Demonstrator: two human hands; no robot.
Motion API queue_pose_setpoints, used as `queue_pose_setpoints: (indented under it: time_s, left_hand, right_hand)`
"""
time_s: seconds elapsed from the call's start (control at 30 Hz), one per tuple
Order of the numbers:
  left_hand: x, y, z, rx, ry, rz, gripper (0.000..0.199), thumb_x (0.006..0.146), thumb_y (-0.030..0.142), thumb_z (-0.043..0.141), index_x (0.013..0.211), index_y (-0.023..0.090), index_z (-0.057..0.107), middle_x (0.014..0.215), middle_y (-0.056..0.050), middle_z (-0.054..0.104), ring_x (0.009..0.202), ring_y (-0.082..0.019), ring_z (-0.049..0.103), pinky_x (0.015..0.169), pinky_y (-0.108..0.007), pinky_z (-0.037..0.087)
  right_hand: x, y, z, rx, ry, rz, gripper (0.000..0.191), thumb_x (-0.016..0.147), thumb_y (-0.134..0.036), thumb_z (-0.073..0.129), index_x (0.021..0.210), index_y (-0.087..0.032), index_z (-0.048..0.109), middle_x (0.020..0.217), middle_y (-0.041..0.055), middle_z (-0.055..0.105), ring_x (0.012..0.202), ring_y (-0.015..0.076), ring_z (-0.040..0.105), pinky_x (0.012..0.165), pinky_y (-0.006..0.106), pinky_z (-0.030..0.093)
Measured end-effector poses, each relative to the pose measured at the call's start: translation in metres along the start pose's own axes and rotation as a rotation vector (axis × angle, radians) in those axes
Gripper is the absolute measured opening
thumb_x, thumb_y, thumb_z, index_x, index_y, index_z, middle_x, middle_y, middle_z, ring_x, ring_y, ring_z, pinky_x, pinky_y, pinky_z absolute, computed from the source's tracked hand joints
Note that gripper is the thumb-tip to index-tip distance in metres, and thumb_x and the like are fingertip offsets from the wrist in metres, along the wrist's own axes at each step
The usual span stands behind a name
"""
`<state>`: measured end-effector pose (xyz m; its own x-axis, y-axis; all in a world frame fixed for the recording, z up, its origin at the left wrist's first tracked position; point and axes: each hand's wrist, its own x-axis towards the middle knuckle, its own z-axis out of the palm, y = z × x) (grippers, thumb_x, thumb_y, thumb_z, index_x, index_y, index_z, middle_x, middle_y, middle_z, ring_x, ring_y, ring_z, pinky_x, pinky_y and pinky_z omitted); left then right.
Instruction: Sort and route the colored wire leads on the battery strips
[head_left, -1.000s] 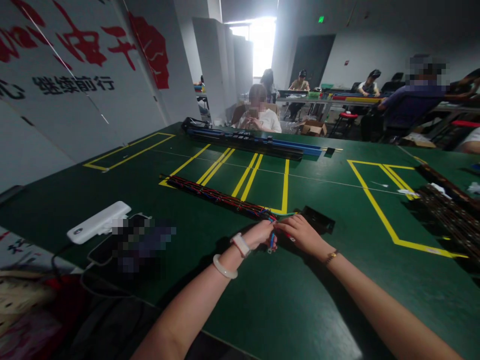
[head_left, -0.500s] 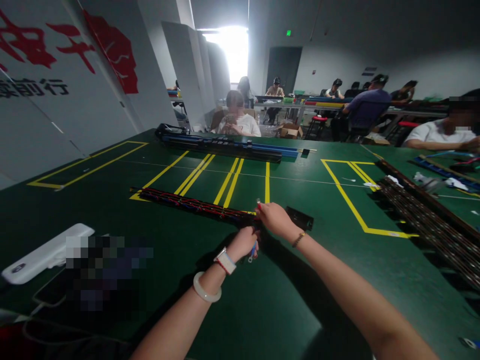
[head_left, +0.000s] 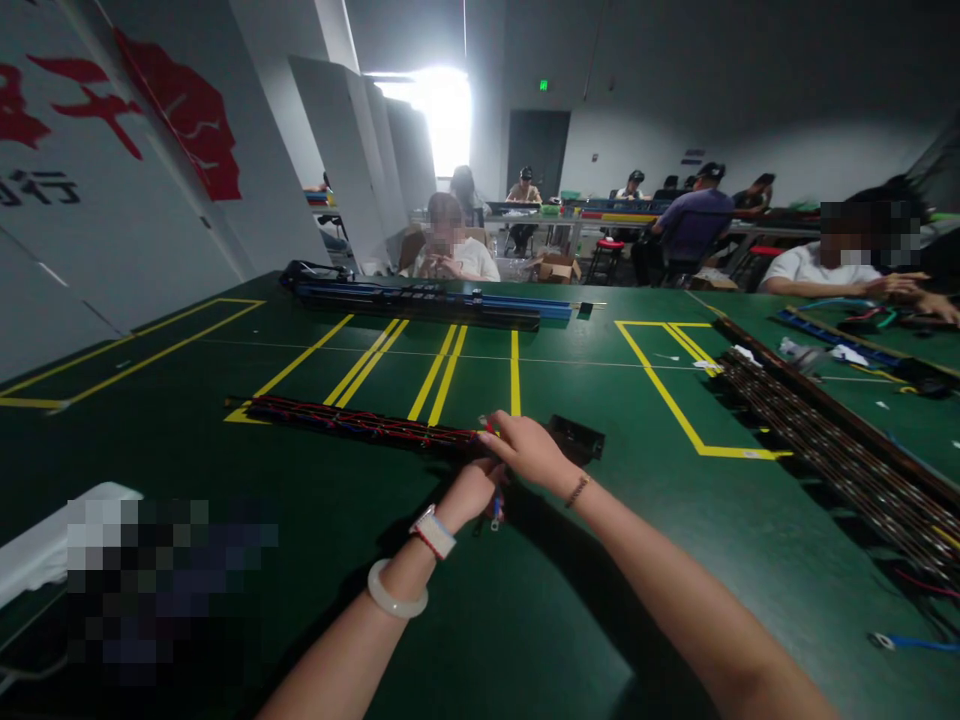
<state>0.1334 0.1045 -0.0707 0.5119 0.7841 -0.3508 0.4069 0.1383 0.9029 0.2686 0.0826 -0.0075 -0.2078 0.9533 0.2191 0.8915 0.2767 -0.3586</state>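
A long, narrow black strip point(head_left: 360, 420) with red and blue wires along it lies across the green table in front of me. My left hand point(head_left: 472, 490) is closed at its right end. A blue wire point(head_left: 496, 512) with a ring terminal hangs out below its fingers. My right hand point(head_left: 525, 450) is closed just above, its fingertips pinching a red wire point(head_left: 489, 425) whose metal end points up and left. Both hands nearly touch, and the fingers partly hide the wires. Beyond my right hand, a black plastic end piece point(head_left: 577, 437) lies on the table.
Yellow tape point(head_left: 514, 370) marks the table point(head_left: 420, 640). A blue-and-black assembly point(head_left: 420, 303) lies at the far edge. Several long dark strips point(head_left: 817, 440) are stacked at right, near a blue lead point(head_left: 911, 643). A white device point(head_left: 97, 510) is at left. People sit beyond.
The view has shifted, so the table's contents sit further left. My right hand has come down closer over the left hand, and the red wire's end tilts more to the left.
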Motion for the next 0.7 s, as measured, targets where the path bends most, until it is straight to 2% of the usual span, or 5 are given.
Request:
queue_pose_setpoints:
  time_s: [0.1, 0.2, 0.4, 0.6, 0.7]
  left_hand:
    - [-0.002, 0.007, -0.001, 0.061, 0.010, -0.012, 0.023, 0.087, 0.033, 0.052, 0.075, 0.013, 0.055, 0.047, -0.001, 0.054, 0.035, -0.012, 0.048, 0.041, -0.020, 0.034]
    - [-0.004, 0.015, -0.006, 0.180, 0.022, 0.036, 0.027, 0.087, 0.031, 0.052, 0.065, 0.015, 0.049, 0.045, -0.001, 0.052, 0.036, -0.010, 0.047, 0.041, -0.019, 0.031]
    - [-0.003, 0.026, -0.030, 0.504, -0.117, 0.183, 0.028, 0.086, 0.032, 0.049, 0.063, 0.016, 0.051, 0.051, 0.000, 0.052, 0.044, -0.011, 0.047, 0.046, -0.021, 0.028]
    - [0.001, 0.048, -0.053, 0.929, -0.322, 0.262, 0.032, 0.088, 0.037, 0.046, 0.063, 0.017, 0.049, 0.051, 0.001, 0.050, 0.048, -0.013, 0.045, 0.052, -0.024, 0.025]
    - [0.004, 0.049, -0.054, 0.959, -0.344, 0.282, 0.034, 0.089, 0.040, 0.043, 0.066, 0.016, 0.049, 0.057, 0.000, 0.053, 0.053, -0.013, 0.048, 0.053, -0.024, 0.026]
  right_hand:
    - [-0.039, 0.026, 0.003, 0.235, 0.204, 0.114, 0.040, 0.096, -0.049, 0.033, 0.110, -0.017, 0.052, 0.082, 0.0040, 0.059, 0.077, 0.0147, 0.053, 0.071, 0.025, 0.038]
    - [-0.072, 0.043, 0.016, 0.374, 0.304, 0.201, 0.038, 0.095, -0.046, 0.032, 0.108, -0.017, 0.053, 0.090, 0.0060, 0.059, 0.083, 0.0156, 0.055, 0.077, 0.026, 0.041]
    - [-0.095, 0.053, 0.034, 0.442, 0.232, 0.304, 0.032, 0.094, -0.043, 0.037, 0.106, -0.018, 0.054, 0.085, 0.0042, 0.059, 0.074, 0.0151, 0.054, 0.068, 0.026, 0.042]
    - [-0.090, 0.053, 0.035, 0.397, 0.158, 0.232, 0.025, 0.091, -0.027, 0.041, 0.108, -0.017, 0.055, 0.089, 0.0050, 0.061, 0.080, 0.0145, 0.056, 0.075, 0.027, 0.043]
    - [-0.089, 0.052, 0.037, 0.366, 0.126, 0.206, 0.023, 0.090, -0.022, 0.042, 0.108, -0.017, 0.056, 0.093, 0.0054, 0.062, 0.084, 0.0145, 0.057, 0.078, 0.028, 0.044]
